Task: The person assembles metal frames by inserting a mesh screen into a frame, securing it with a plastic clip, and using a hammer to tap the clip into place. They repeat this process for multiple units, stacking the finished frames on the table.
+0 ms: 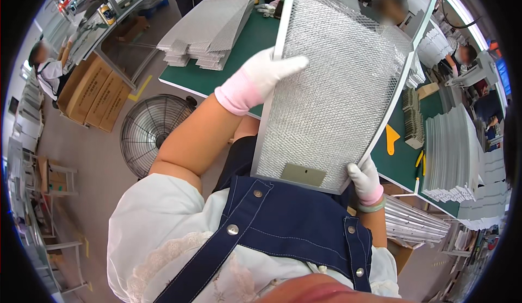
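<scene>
I hold a metal mesh filter panel [326, 85] tilted in front of my body. Silvery frame strips run along its left, lower and right sides, and the mesh edge at the far end looks uncovered. My left hand [263, 77], in a white glove with a pink cuff, is closed on the left strip, its thumb lying over the mesh. Around the lower right corner, my gloved right hand [365, 180] grips the frame, thumb on the front. A small grey-green plate [303, 174] sits at the panel's near end.
A stack of mesh sheets [209, 28] lies on the green table [187, 80]. At right are a yellow scraper-like tool [391, 140], yellow-handled pliers [420, 160], small metal plates [413, 118] and stacked frame strips [448, 151]. A floor fan [155, 132] stands left. Other people work nearby.
</scene>
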{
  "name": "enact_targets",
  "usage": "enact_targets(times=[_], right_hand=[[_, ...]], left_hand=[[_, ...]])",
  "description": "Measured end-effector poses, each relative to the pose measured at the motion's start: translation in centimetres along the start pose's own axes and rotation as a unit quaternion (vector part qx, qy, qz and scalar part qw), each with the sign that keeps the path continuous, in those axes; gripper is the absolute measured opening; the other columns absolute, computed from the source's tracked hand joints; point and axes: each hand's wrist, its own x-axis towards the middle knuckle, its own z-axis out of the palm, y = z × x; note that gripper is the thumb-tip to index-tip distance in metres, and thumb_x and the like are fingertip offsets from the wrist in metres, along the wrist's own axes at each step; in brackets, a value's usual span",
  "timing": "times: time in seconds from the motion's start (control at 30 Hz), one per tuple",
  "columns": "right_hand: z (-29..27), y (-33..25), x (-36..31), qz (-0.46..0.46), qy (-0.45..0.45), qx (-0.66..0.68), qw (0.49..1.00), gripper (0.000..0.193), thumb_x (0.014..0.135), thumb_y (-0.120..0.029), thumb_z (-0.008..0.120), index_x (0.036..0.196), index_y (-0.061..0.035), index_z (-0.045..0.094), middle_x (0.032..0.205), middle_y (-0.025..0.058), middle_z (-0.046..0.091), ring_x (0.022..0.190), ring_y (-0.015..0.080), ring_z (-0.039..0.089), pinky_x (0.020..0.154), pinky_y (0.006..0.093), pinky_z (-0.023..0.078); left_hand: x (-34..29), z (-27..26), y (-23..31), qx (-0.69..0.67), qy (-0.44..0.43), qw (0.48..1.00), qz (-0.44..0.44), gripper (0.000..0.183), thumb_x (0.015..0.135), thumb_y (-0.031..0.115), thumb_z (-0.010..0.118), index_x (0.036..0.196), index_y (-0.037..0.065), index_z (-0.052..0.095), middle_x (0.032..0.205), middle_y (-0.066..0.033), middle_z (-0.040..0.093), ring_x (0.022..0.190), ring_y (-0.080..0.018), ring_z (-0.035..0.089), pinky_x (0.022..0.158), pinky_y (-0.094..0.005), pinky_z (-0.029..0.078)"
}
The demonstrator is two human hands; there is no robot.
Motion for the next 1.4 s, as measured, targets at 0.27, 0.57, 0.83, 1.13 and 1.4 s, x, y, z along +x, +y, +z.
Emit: enact_targets(times=[0.27, 0.57, 0.83, 1.13, 1.4], right_hand=[[0.4, -0.3, -0.4, -0.026, -0.011, -0.005, 1.0, 0.074, 0.091, -0.029, 0.068, 0.145, 0.0059, 0.031, 0.139, 0.0126, 0.05, 0.127, 0.0214, 0.046, 0.11, 0.0363, 0.033], [0.2, -0.1, -0.9, -0.007, -0.017, -0.01, 1.0, 0.071, 0.091, -0.028, 0.069, 0.142, 0.0064, 0.035, 0.137, 0.0129, 0.052, 0.126, 0.0223, 0.048, 0.109, 0.0373, 0.035], [-2.6, -0.7, -0.8, 0.034, 0.019, -0.051, 0.998, 0.069, 0.089, -0.027, 0.07, 0.14, 0.0064, 0.037, 0.133, 0.0117, 0.055, 0.121, 0.0216, 0.052, 0.106, 0.0365, 0.038], [-10.5, -11.5, 3.8, -0.006, 0.064, -0.51, 0.858, 0.035, 0.1, -0.032, 0.05, 0.096, 0.0024, 0.056, 0.076, 0.0127, 0.054, 0.074, 0.0198, 0.052, 0.072, 0.0346, 0.046], [-6.2, -9.6, 2.5, 0.015, 0.019, -0.586, 0.81, 0.039, 0.099, -0.04, 0.051, 0.094, -0.0023, 0.06, 0.069, 0.0164, 0.058, 0.068, 0.0341, 0.059, 0.064, 0.0406, 0.046]], left_hand=[[0.8, -0.5, 1.3, 0.04, 0.016, 0.999, -0.003, 0.035, 0.094, 0.019, 0.065, 0.119, -0.003, 0.062, 0.111, -0.0083, 0.068, 0.1, -0.0161, 0.064, 0.09, -0.0301, 0.05], [-0.1, 0.1, 0.8, -0.032, -0.019, 0.999, -0.016, 0.034, 0.092, 0.018, 0.067, 0.119, -0.003, 0.062, 0.113, -0.0092, 0.067, 0.101, -0.0171, 0.064, 0.092, -0.0318, 0.051], [1.6, 0.7, -0.8, -0.009, 0.01, 1.0, -0.011, 0.029, 0.094, 0.016, 0.065, 0.117, -0.002, 0.063, 0.108, -0.0079, 0.068, 0.098, -0.0168, 0.064, 0.091, -0.0318, 0.051], [-6.2, 6.5, -16.0, -0.079, 0.091, 0.993, 0.001, 0.041, 0.102, 0.018, 0.045, 0.136, -0.005, 0.044, 0.126, -0.0162, 0.059, 0.118, -0.03, 0.057, 0.103, -0.0415, 0.044], [-9.4, 0.5, -2.4, 0.326, -0.372, 0.841, -0.217, 0.036, 0.095, 0.03, 0.058, 0.111, -0.001, 0.065, 0.115, -0.0183, 0.065, 0.111, -0.0242, 0.061, 0.097, -0.0349, 0.046]])
